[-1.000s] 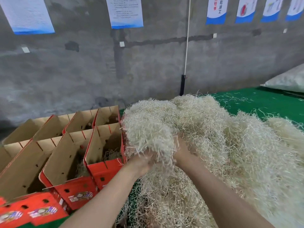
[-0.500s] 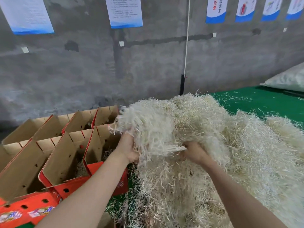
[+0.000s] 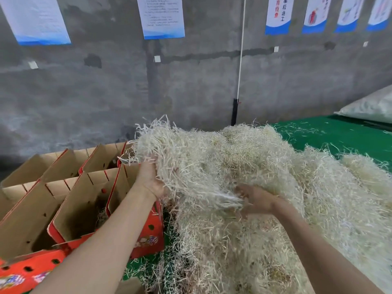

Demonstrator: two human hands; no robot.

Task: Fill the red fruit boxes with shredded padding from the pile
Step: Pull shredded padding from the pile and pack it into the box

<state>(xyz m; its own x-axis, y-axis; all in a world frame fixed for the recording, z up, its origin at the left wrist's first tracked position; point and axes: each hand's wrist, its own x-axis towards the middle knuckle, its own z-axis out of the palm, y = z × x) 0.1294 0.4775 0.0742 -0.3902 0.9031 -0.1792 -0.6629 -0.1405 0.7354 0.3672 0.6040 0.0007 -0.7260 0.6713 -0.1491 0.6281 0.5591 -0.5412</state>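
A big pile of pale shredded padding (image 3: 286, 209) covers the green table on the right. My left hand (image 3: 149, 179) grips the left side of a lifted clump of padding (image 3: 180, 158), which hangs over the edge of the nearest red fruit box (image 3: 146, 238). My right hand (image 3: 256, 199) is under the clump's right side, palm up, fingers partly buried in strands. Several open red boxes (image 3: 63, 198) with brown cardboard insides stand in rows at the left; the two nearest hold a little padding.
The green table surface (image 3: 331, 134) shows bare behind the pile, with loose strands. A white sack (image 3: 369, 107) lies at the far right. A grey concrete wall with posters and a white cord (image 3: 240, 60) stands behind.
Both hands have pulled a clump out of the pile and carried it up and left toward the boxes. The hands have spread apart, the left one now above the nearest box.
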